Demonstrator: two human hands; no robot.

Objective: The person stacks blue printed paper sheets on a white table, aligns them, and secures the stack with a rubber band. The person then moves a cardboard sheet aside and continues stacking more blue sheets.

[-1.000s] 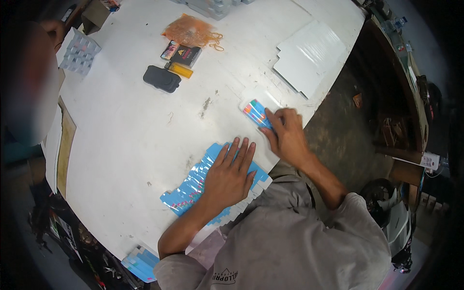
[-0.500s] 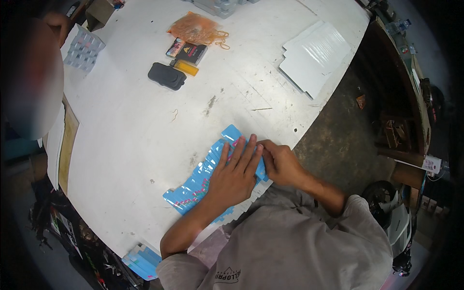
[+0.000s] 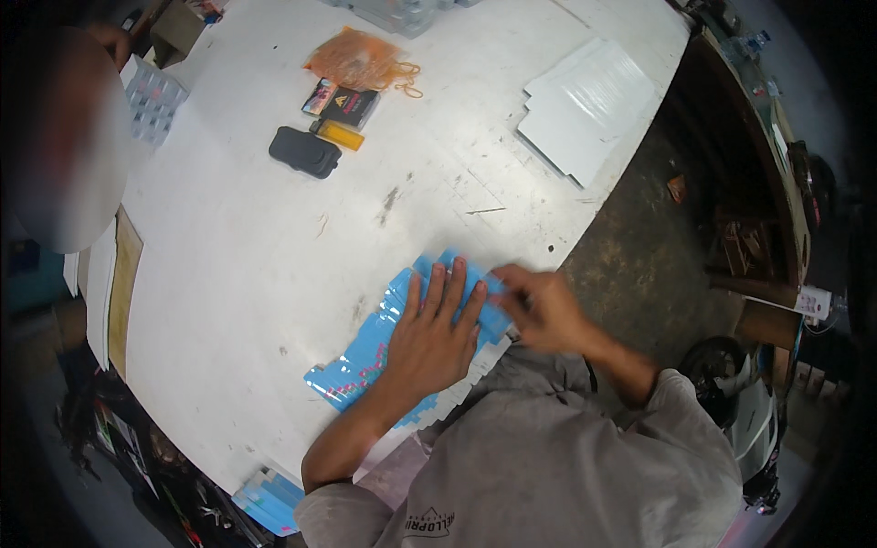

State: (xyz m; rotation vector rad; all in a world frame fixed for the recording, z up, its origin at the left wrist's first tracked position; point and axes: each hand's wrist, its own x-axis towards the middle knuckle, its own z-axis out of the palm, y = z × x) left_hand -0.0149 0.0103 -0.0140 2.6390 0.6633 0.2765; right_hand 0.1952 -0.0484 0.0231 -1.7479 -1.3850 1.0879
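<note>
A fanned, overlapping row of glossy blue printed carton blanks [image 3: 352, 367] lies along the near edge of the white table, pale edges showing on the side toward me. My left hand [image 3: 437, 342] rests flat over the middle of the row, fingers spread and pointing away from me. At the row's right end is my right hand [image 3: 548, 309], blurred by motion, with thumb and forefinger closed at the edge of a blue blank. That end blank is smeared too. My left hand and forearm hide part of the row.
Farther up the white table [image 3: 228, 237] are an orange plastic bag [image 3: 352, 59], a dark pack [image 3: 352, 105], a yellow lighter [image 3: 342, 136] and a dark grey case [image 3: 304, 152]. White flat blanks [image 3: 594, 110] lie far right. More blue blanks [image 3: 269, 500] sit lower left. Another person [image 3: 64, 146] is at the left.
My right hand has shifted slightly right and is now blurred, the end blank smearing with it. My left hand still presses the row. The whole view has shifted a little.
</note>
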